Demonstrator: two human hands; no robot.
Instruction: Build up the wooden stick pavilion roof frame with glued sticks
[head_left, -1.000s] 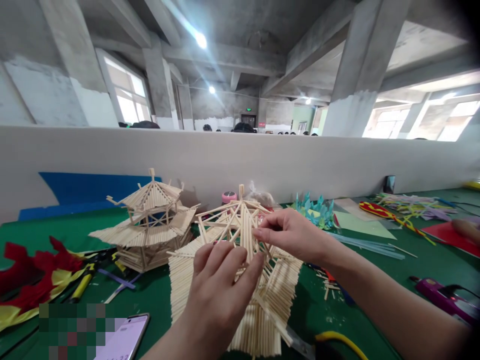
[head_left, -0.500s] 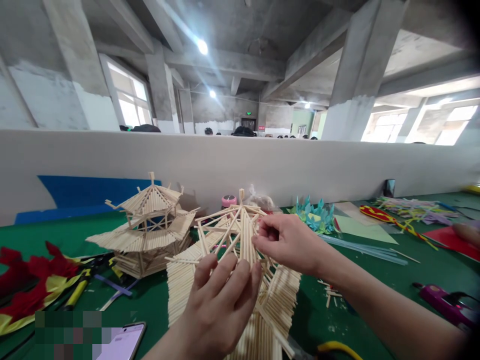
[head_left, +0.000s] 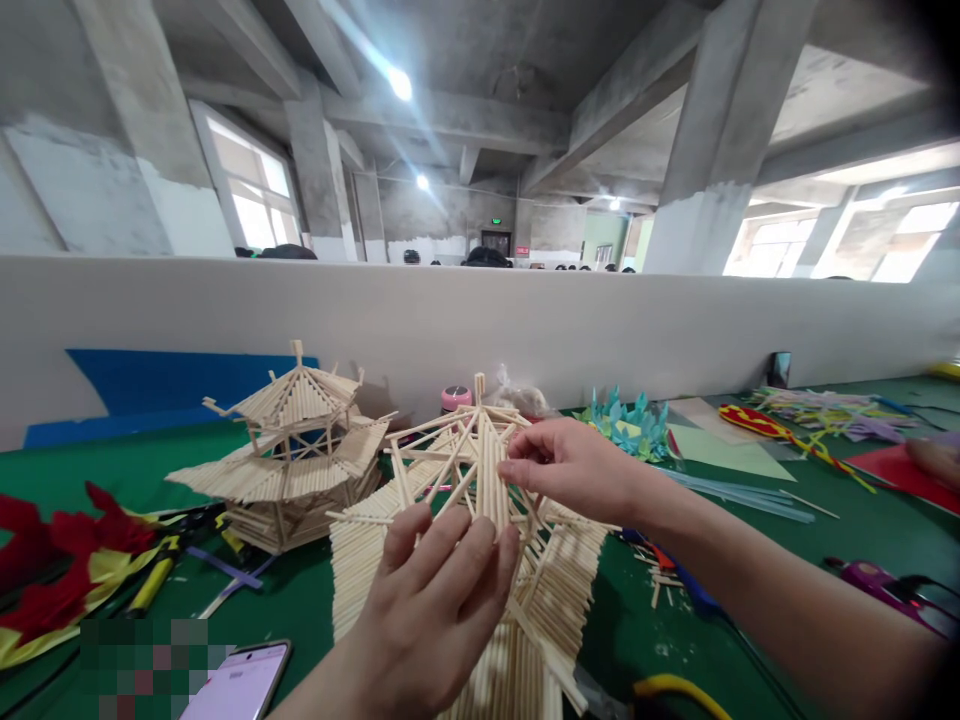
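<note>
A half-built pavilion of thin wooden sticks point(head_left: 465, 470) stands on the green table point(head_left: 825, 540) right in front of me. My left hand point(head_left: 431, 610) rests against its near side, fingers pressed to the upright sticks of the upper roof. My right hand point(head_left: 574, 465) reaches in from the right and pinches a stick at the roof's right edge. A finished stick pavilion point(head_left: 289, 450) stands just left of it.
A phone point(head_left: 240, 685) lies at the lower left, beside red and yellow paper point(head_left: 67, 560). Teal paper flowers point(head_left: 626, 420), coloured sheets and strips lie to the right. A purple glue gun point(head_left: 892, 590) sits at far right. A white partition point(head_left: 525, 320) runs behind.
My hands stay on the roof with small shifts; the right hand's fingers have moved slightly along the sticks. The view bobbed a little.
</note>
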